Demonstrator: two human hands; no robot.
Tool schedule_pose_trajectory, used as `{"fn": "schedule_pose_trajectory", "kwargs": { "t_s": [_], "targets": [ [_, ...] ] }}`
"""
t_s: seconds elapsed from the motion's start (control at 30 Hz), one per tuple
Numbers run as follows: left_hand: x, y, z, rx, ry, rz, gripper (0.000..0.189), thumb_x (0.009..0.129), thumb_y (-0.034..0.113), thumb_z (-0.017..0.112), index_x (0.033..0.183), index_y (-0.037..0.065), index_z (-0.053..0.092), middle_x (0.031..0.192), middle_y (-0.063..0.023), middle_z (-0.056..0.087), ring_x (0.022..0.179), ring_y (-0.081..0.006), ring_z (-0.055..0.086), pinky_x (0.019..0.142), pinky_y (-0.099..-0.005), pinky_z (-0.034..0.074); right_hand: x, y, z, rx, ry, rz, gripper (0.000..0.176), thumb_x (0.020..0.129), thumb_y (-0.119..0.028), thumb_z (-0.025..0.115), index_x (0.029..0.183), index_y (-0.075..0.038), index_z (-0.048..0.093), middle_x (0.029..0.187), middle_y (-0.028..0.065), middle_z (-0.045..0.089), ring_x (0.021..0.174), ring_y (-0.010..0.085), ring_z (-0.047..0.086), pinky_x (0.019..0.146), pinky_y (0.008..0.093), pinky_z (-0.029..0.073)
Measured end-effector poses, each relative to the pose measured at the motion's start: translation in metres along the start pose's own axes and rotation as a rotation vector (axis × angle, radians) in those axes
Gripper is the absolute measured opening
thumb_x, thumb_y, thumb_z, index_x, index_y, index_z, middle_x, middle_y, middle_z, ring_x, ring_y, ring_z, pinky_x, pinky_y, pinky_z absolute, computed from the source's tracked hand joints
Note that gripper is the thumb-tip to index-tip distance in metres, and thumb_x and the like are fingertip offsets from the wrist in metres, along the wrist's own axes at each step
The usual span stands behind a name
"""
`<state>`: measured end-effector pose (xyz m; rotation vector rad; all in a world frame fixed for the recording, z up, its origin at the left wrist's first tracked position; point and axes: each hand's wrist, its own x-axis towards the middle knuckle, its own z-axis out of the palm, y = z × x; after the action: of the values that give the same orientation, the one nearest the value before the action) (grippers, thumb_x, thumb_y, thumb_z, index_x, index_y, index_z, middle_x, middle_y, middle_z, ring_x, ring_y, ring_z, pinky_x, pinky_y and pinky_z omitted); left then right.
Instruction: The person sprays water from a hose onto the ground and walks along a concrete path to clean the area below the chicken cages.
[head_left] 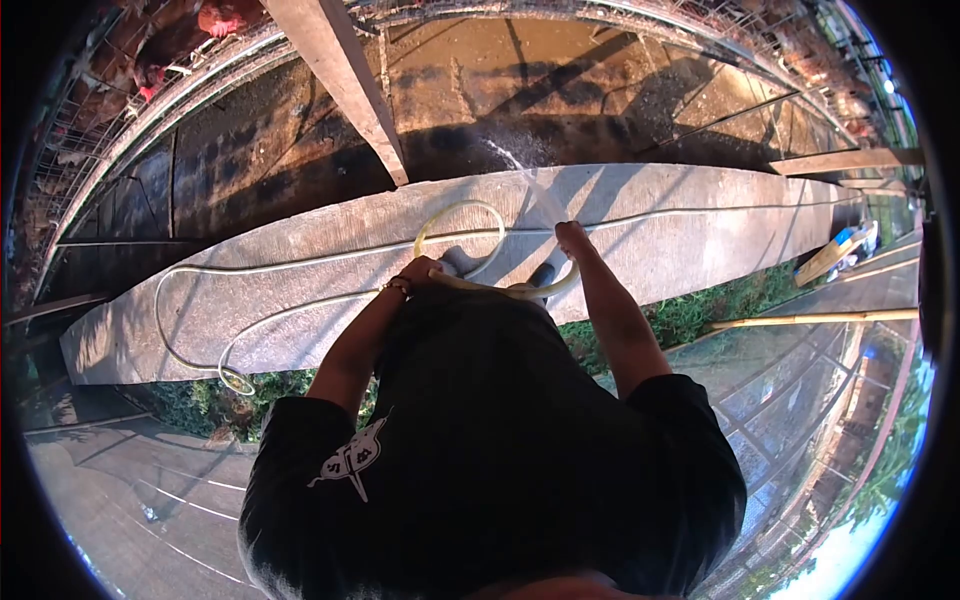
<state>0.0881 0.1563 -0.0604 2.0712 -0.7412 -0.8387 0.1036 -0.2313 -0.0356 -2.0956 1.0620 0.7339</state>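
My right hand (571,238) is closed round the end of a pale yellow hose (520,291), and a spray of water (518,165) leaves it toward the dark wet ground past the walkway edge. Near my waist, my left hand (422,270) is closed on the same hose further back. Between the hands the hose sags across the front of my dark shirt. One loop of it stands out beyond my left hand, and long stretches lie on the concrete walkway (330,235).
A wooden post (345,85) rises at the walkway's far edge. Wire cages (120,100) with brown hens line the upper left. Green plants (690,305) grow along the near edge. A bamboo pole (810,319) and a wooden board (825,262) are at the right.
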Motion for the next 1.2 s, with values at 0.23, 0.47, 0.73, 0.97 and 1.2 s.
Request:
{"fn": "schedule_pose_trajectory", "kwargs": {
  "t_s": [0.23, 0.47, 0.73, 0.97, 1.2],
  "targets": [
    [-0.006, 0.0, -0.008, 0.024, 0.015, -0.02, 0.024, 0.068, 0.032, 0.058, 0.068, 0.008, 0.061, 0.067, -0.0125, 0.061, 0.067, -0.0292, 0.06, 0.062, -0.0369, 0.047, 0.007, 0.013, 0.006, 0.469, -0.084, 0.146, 0.024, 0.074, -0.02, 0.038, 0.073, 0.002, 0.049, 0.054, 0.0148, 0.05, 0.04, 0.022, 0.047, 0.036, 0.0367, 0.036],
    [-0.013, -0.012, -0.008, 0.005, 0.037, -0.046, 0.022, 0.071, 0.029, 0.055, 0.067, 0.009, 0.061, 0.067, -0.0111, 0.061, 0.068, -0.0285, 0.061, 0.063, -0.0365, 0.047, 0.004, 0.011, 0.01, 0.647, -0.165, 0.358, 0.021, 0.076, -0.022, 0.039, 0.078, -0.002, 0.043, 0.052, 0.0091, 0.038, 0.037, 0.0145, 0.035, 0.033, 0.0292, 0.026],
    [-0.015, -0.013, -0.011, 0.057, 0.019, -0.044, 0.022, 0.072, 0.029, 0.053, 0.065, 0.009, 0.06, 0.067, -0.0109, 0.061, 0.068, -0.0289, 0.061, 0.062, -0.0375, 0.047, -0.015, -0.007, 0.011, 0.522, -0.148, 0.299, 0.021, 0.075, -0.026, 0.043, 0.071, -0.006, 0.042, 0.052, 0.0069, 0.037, 0.038, 0.0136, 0.035, 0.034, 0.0291, 0.025],
    [-0.016, -0.016, -0.01, 0.065, 0.034, -0.038, 0.023, 0.072, 0.029, 0.054, 0.063, 0.009, 0.059, 0.066, -0.0105, 0.061, 0.066, -0.0286, 0.061, 0.061, -0.0378, 0.047, -0.014, -0.007, 0.011, 0.529, -0.111, 0.336, 0.021, 0.075, -0.025, 0.042, 0.072, -0.004, 0.046, 0.053, 0.0073, 0.04, 0.039, 0.0145, 0.039, 0.035, 0.0293, 0.027],
    [-0.017, -0.008, -0.013, 0.059, 0.033, -0.054, 0.022, 0.071, 0.03, 0.056, 0.064, 0.01, 0.06, 0.065, -0.01, 0.061, 0.065, -0.0279, 0.06, 0.06, -0.0368, 0.047, -0.016, -0.004, 0.013, 0.567, -0.05, 0.351, 0.021, 0.076, -0.023, 0.042, 0.076, -0.003, 0.049, 0.055, 0.0078, 0.043, 0.043, 0.0156, 0.042, 0.037, 0.0309, 0.029]
  ]
}}
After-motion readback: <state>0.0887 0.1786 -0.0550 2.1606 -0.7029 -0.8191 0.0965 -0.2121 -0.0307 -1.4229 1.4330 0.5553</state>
